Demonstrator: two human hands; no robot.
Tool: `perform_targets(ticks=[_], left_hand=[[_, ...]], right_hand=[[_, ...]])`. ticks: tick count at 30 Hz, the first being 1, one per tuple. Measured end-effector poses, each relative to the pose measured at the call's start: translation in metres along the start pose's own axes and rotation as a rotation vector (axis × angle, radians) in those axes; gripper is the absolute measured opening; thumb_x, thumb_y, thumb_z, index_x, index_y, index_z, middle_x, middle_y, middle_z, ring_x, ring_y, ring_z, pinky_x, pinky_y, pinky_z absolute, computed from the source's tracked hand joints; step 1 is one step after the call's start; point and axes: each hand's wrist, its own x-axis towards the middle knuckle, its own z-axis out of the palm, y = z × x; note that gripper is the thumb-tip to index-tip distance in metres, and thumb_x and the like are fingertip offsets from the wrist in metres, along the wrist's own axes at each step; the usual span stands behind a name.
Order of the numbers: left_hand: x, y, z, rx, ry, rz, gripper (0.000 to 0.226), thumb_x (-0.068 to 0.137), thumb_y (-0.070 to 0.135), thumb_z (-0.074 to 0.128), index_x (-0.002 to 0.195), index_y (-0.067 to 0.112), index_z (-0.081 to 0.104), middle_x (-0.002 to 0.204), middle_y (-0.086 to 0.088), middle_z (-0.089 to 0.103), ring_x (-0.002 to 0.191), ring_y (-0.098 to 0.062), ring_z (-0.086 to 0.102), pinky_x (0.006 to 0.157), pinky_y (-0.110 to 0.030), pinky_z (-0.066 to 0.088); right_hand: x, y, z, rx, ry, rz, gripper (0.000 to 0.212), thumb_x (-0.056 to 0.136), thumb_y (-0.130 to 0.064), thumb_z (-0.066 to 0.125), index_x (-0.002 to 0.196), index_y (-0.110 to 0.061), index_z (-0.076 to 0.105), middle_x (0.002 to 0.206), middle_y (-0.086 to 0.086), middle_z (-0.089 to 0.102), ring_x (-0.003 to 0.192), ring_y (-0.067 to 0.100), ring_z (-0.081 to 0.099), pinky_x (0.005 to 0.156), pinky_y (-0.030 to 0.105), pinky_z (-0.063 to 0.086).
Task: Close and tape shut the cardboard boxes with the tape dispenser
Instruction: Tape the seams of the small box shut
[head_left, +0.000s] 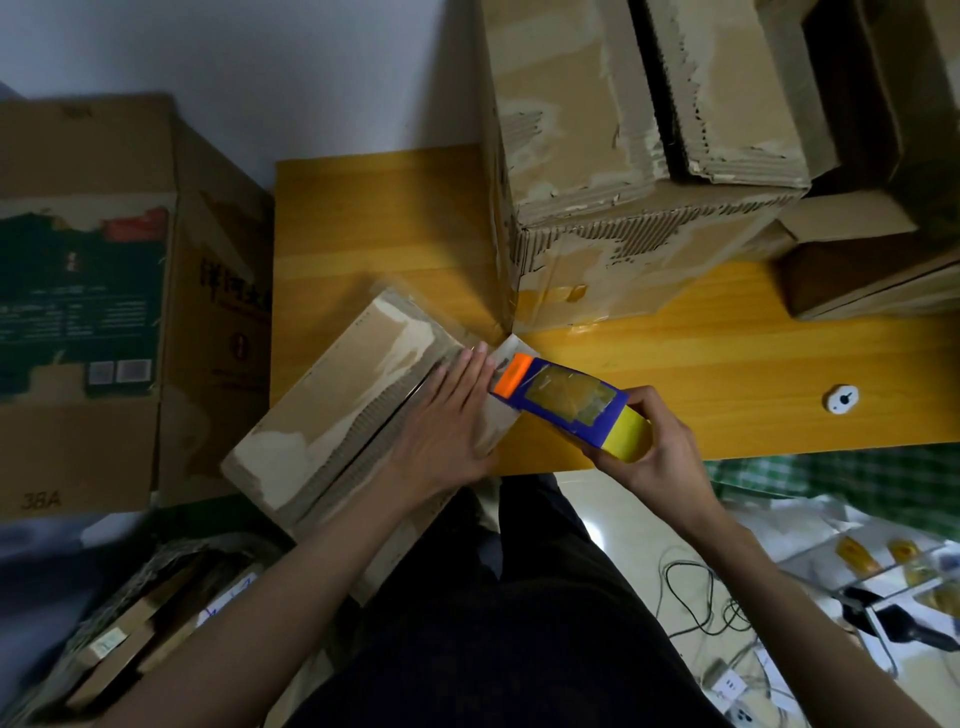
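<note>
your left hand (451, 415) presses flat, fingers straight and together, on the small cardboard box (358, 410) overhanging the table (727, 364) edge, likely light and flimsy, while your right hand (657, 447) grips the rigid tape dispenser (563, 402) at its end.

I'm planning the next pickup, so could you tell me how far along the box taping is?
Done: the small box at the table's near edge has its flaps folded shut. In hand: the left hand presses them flat while the right hand holds the tape dispenser at the box's far end; no tape strip is visible yet. Left: the big box behind shows an open seam.
</note>
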Motion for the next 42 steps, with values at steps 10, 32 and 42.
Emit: perform_targets(ticks=[10,32,42], left_hand=[[0.005,-0.025,0.000,0.037,-0.009,0.026,0.107,0.088,0.075,0.032,0.160,0.005,-0.006,0.168,-0.011,-0.012,0.155,-0.021,-0.013,0.127,-0.044,0.009],[0.005,-0.017,0.003,0.142,0.041,0.077,0.087,0.098,0.063,0.034,0.162,0.016,-0.003,0.170,-0.005,-0.008,0.156,-0.030,-0.006,0.126,-0.052,0.007],[0.009,-0.007,0.005,0.125,0.024,0.160,0.080,0.100,0.033,0.045,0.162,0.014,-0.002,0.170,-0.004,-0.009,0.156,-0.023,-0.009,0.127,-0.045,0.008]], right_hand=[[0.003,-0.011,0.014,0.012,-0.046,0.080,0.053,0.074,-0.021,0.089,0.107,-0.024,0.047,0.101,-0.018,0.063,0.093,-0.003,0.059,0.065,0.010,0.044],[-0.059,-0.002,-0.024,0.028,0.000,0.169,0.050,0.071,-0.023,0.089,0.099,-0.030,0.048,0.091,-0.012,0.064,0.086,0.013,0.061,0.072,0.040,0.049],[-0.060,0.004,-0.019,-0.043,0.042,0.207,0.051,0.069,-0.045,0.085,0.102,-0.033,0.047,0.090,-0.016,0.065,0.080,0.014,0.063,0.066,0.051,0.053]])
